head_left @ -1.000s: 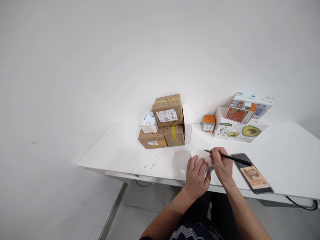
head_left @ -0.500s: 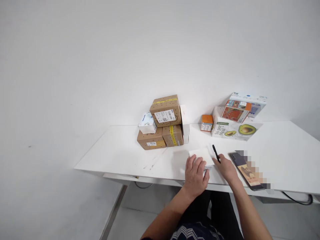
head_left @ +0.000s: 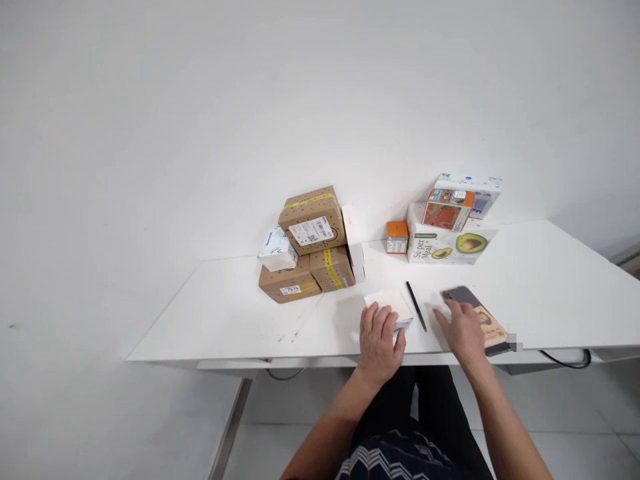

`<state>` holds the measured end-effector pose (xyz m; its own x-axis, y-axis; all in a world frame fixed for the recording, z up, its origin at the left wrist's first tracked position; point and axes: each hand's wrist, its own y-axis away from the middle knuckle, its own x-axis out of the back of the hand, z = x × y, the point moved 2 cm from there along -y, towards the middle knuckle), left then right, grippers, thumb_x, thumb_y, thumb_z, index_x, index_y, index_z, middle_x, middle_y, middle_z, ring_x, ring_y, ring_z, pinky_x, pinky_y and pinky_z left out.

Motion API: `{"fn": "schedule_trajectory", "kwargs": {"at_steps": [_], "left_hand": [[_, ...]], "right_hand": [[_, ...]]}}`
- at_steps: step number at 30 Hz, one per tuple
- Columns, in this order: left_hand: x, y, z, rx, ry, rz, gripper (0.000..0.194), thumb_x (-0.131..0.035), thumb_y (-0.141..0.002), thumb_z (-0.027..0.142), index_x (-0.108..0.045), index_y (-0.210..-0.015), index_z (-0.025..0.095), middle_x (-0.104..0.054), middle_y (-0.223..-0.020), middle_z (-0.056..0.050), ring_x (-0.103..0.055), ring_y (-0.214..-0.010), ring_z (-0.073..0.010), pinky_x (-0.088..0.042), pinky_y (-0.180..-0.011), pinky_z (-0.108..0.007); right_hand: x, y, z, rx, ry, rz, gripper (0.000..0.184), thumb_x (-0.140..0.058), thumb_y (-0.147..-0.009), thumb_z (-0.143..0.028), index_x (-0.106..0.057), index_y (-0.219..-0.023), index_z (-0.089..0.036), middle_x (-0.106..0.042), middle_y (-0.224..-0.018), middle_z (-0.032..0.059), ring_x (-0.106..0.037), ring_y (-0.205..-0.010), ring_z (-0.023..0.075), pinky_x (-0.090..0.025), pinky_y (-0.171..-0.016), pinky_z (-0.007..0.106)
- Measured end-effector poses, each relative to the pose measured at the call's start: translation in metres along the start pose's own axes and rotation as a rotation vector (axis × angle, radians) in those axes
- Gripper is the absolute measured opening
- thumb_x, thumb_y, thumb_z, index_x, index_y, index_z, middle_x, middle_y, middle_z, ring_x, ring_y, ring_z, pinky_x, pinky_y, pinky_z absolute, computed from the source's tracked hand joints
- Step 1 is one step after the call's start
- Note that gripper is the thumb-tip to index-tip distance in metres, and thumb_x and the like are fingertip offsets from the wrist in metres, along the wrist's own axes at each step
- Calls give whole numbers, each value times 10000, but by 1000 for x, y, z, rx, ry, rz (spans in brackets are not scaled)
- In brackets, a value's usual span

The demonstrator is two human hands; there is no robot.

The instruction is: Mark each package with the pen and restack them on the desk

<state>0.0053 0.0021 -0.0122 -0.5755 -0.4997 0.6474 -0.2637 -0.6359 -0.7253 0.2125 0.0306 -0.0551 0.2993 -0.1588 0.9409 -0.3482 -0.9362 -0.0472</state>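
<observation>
My left hand (head_left: 380,338) is closed around the near left side of a small white box (head_left: 393,305). Its fingers lie over the top, with the thumb at the front. A black pen (head_left: 417,307) rests on the white table, just right of that box. Farther right, my right hand (head_left: 464,330) is open, thumb and fingers apart, above the left edge of a phone (head_left: 460,293). The phone lies face down, with a banknote-like picture on its back, and the hand partly covers it.
Brown cartons (head_left: 314,223) are stacked at the wall with a white and blue packet (head_left: 278,249) among them, and white boxes (head_left: 356,253) beside them. A small orange box (head_left: 397,237) stands beside a box with avocado pictures (head_left: 450,247), which bears further boxes. The table's front edge runs below my hands.
My right hand has put the pen down beside the white box, let go of it and moved right to the phone. My left hand stays on the box. The view has shifted slightly.
</observation>
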Motion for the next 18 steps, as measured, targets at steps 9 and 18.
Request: {"fn": "schedule_trajectory", "kwargs": {"at_steps": [9,18], "left_hand": [[1,2,1,6,30,5,335,-554,-837,180,-537,-1166,125,-613,-1176,-127,-461,-1252,-305,-408,-1048,-518],[12,-3,2,-6,72,21,322,-554,-824,168,-539,-1143,126,-579,-1148,-153,-496,-1209,-289,-425,-1043,-516]], "right_hand": [[8,3,64,-193,68,-33,645,-422,-785,-655,-506,-1275,-245,-495,-1295,159,-431,-1167,407,-391,-891,551],[21,0,57,-235,-53,-15,709,-523,-729,-561,-524,-1318,-166,-571,-1225,215,-456,-1162,456,-402,-891,569]]}}
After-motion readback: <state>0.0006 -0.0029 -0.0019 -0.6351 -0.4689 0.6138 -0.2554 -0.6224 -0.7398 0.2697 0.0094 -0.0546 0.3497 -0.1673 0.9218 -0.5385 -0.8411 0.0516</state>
